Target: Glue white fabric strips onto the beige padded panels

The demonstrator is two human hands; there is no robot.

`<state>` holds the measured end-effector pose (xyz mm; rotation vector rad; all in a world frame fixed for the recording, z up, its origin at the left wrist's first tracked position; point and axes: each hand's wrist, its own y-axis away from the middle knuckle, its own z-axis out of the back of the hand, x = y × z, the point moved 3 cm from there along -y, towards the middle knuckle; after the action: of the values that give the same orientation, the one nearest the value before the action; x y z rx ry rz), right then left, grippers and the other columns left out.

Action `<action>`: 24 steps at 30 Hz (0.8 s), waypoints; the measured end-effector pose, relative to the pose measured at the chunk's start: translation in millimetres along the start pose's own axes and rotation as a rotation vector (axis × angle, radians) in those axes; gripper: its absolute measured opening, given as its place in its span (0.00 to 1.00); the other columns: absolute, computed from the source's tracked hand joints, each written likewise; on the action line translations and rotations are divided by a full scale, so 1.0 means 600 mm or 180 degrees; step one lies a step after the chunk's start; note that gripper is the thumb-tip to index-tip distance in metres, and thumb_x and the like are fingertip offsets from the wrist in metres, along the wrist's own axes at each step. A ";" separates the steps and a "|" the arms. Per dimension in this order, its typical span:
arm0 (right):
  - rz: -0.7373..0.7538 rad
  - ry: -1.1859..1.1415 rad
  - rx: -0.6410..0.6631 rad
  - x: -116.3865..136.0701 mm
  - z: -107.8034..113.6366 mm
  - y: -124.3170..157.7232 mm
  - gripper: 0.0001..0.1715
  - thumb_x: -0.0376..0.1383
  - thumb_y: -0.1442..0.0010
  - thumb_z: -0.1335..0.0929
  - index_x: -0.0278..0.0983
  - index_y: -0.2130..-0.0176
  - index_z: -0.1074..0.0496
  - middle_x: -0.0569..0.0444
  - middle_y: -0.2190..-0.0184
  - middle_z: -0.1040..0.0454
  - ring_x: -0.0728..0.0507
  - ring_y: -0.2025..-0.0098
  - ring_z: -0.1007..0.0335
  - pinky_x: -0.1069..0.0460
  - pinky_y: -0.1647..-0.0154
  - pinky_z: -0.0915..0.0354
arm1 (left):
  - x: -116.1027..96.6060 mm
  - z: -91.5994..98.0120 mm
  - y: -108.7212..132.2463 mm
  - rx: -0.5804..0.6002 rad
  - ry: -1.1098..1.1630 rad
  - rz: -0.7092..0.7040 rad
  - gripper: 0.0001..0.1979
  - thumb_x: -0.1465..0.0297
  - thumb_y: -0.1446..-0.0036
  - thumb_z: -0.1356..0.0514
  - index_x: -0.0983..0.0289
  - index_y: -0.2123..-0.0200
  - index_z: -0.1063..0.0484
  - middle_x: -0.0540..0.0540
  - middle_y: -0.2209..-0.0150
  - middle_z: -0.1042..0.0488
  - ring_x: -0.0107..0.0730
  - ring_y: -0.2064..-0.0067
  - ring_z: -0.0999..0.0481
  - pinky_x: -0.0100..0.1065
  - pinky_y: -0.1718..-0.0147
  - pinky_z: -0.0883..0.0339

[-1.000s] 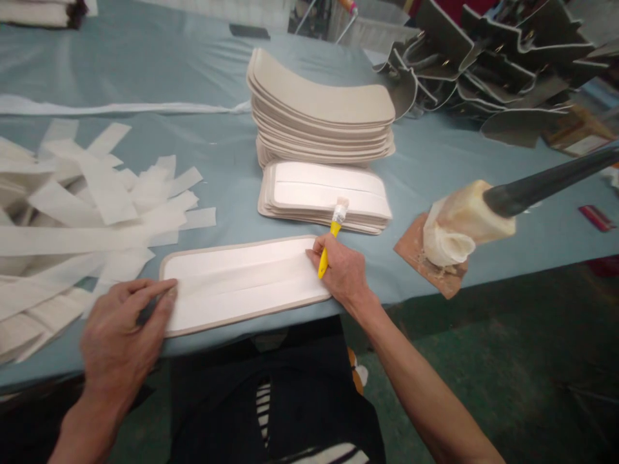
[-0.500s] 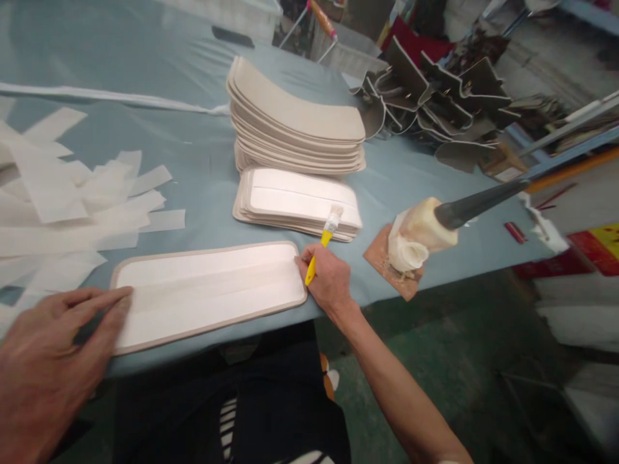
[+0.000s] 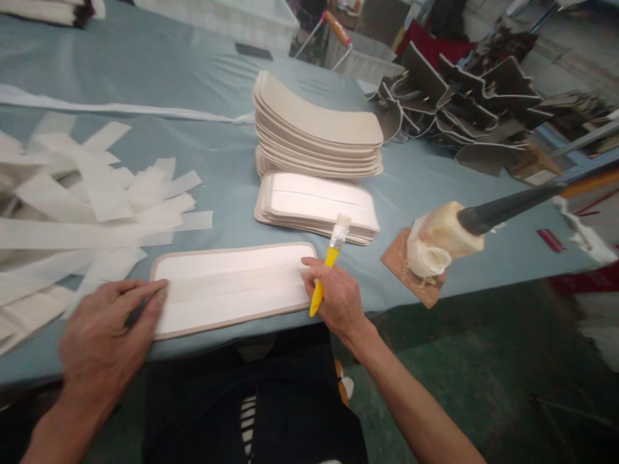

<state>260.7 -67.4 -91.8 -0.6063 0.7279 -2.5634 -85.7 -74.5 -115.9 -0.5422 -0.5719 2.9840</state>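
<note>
While the left hand (image 3: 109, 332) has thumb and forefinger nearly together at the left end of 1 white panel (image 3: 227, 306), whether it grips anything cannot be told. Right hand (image 3: 341, 296): partly closed, holding 1 yellow-handled brush (image 3: 331, 258), fingertips at the panel's right end. Panel lies flat near the front edge of the blue surface (image 3: 213, 151), 1 pale strip (image 3: 227, 282) along its middle. Loose strips (image 3: 101, 187) heaped left.

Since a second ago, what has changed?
The right hand has shifted slightly nearer the person, baring the far right corner of the panel; the brush came with it. Nothing was let go. The left hand stays at the panel's left end; loose strips look unchanged.
</note>
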 end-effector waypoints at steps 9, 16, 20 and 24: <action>0.0162 -0.0096 0.0595 -0.003 -0.046 0.005 0.11 0.27 0.32 0.36 0.40 0.62 0.27 0.47 0.50 0.17 0.42 0.56 0.20 0.48 0.55 0.27 | -0.001 0.004 0.006 0.0155 0.0000 -0.0036 0.20 0.59 0.31 0.48 0.62 0.53 0.19 0.60 0.56 0.22 0.45 0.55 0.24 0.44 0.52 0.31; 0.0146 0.0048 0.0591 -0.004 -0.050 0.012 0.10 0.28 0.32 0.36 0.40 0.62 0.27 0.50 0.50 0.17 0.42 0.57 0.20 0.49 0.56 0.27 | -0.054 0.030 -0.005 0.0238 -0.0566 -0.0470 0.21 0.60 0.29 0.50 0.64 0.52 0.21 0.63 0.51 0.21 0.51 0.50 0.24 0.49 0.47 0.32; 0.0117 0.0077 0.0587 -0.004 -0.050 0.009 0.10 0.28 0.32 0.36 0.40 0.62 0.27 0.50 0.50 0.17 0.42 0.56 0.20 0.50 0.56 0.28 | -0.100 -0.002 0.010 0.0704 -0.0437 -0.1062 0.31 0.53 0.29 0.54 0.67 0.34 0.34 0.66 0.32 0.33 0.55 0.29 0.37 0.53 0.33 0.41; 0.0013 -0.0046 0.0609 -0.004 -0.047 0.010 0.10 0.28 0.33 0.35 0.40 0.62 0.27 0.50 0.49 0.18 0.42 0.54 0.20 0.50 0.54 0.27 | -0.101 -0.039 0.033 0.0853 -0.0591 -0.1120 0.44 0.44 0.31 0.59 0.73 0.27 0.48 0.72 0.26 0.46 0.60 0.25 0.46 0.57 0.30 0.46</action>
<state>250.0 -59.8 -117.7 -0.5595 0.4709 -2.5830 -20.4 -92.1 -123.5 -0.1280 -0.2368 2.7226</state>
